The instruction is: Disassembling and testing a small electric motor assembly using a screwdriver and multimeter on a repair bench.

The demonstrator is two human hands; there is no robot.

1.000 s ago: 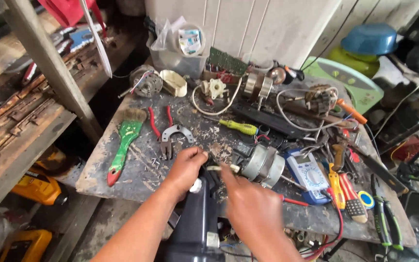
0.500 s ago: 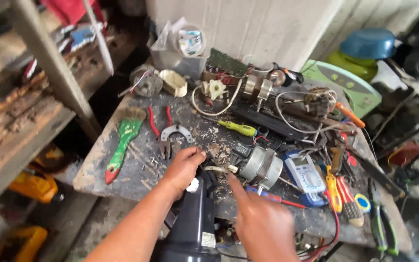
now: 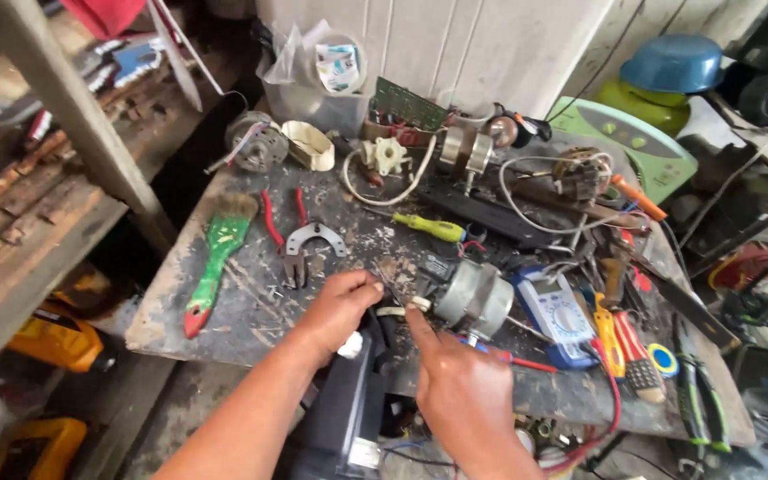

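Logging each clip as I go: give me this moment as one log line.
left hand: pinching small pale wire end | right hand: forefinger touching same wire | nearby: round grey metal motor, black upright housing | surface: cluttered workbench

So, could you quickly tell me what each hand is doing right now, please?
Left hand: closed, pinching a small white piece.
Right hand: fingers at the other end of the same piece, beside the grey motor; whether it grips is unclear.
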